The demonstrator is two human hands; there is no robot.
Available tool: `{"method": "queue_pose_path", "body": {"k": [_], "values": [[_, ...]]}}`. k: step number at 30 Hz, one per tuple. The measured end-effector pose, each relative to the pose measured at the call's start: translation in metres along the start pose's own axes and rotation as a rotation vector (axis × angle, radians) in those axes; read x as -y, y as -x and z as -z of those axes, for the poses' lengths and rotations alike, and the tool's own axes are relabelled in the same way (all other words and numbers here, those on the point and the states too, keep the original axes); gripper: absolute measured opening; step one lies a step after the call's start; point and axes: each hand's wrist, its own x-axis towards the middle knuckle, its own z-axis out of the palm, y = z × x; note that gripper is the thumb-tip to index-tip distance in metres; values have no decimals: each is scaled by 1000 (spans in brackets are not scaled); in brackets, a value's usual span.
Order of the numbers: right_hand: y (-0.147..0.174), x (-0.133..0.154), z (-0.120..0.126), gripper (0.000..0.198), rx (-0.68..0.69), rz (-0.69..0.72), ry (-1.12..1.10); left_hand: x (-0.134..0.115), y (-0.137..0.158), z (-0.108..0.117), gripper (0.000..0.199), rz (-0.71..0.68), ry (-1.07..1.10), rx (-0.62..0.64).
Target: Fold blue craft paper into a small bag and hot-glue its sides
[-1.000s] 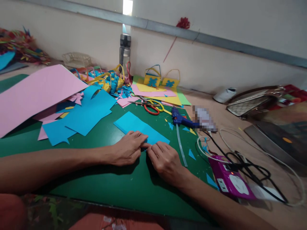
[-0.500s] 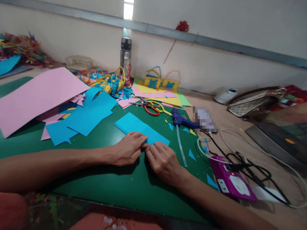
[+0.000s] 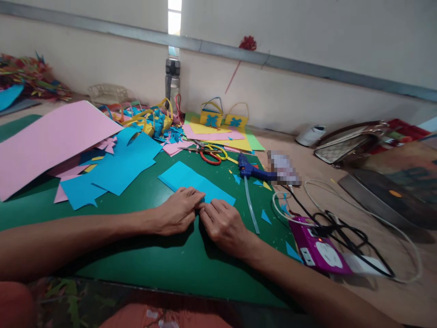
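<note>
A blue sheet of craft paper (image 3: pixel 191 176), folded into a rectangle, lies on the green board (image 3: pixel 136 259) in front of me. Along its near edge, my left hand (image 3: pixel 179 210) is closed with the fingertips pressing down on the paper. My right hand (image 3: pixel 223 225) is closed beside it, its fingers curled on the same edge and nearly meeting the left fingertips. Both hands cover the middle of that edge, so the exact grip on the paper is partly hidden.
Pink paper (image 3: pixel 61 141) and blue sheets (image 3: pixel 128 164) lie left. Scissors (image 3: pixel 211 155) and a blue glue gun (image 3: pixel 252 172) sit beyond my hands. Small yellow paper bags (image 3: pixel 210 117) stand at the back. A purple power strip (image 3: pixel 317 250) with tangled cables is at right.
The whole view has shifted slightly, so things appear a little further left. Both hands stay on the folded blue paper's near edge with hardly any movement.
</note>
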Motion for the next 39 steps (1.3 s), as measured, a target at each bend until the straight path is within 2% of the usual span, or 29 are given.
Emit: {"method": "queue_pose_path", "body": {"k": [12,19,30,35,39], "values": [[3,-4,-2,31,-39,-5,-67,1,0,-1,29,-7,-4,3],[23,-14,2,31,-36,-204,1,3,0,1,30,-22,24,22],[11,-1,7,31,28,-91,17,3,1,-3,36,-54,4,-10],[18,-8,7,32,7,-242,17,1,6,-5,48,-123,-67,-31],[28,-29,20,31,-17,-438,-32,-3,11,-5,37,-196,-167,-15]]}}
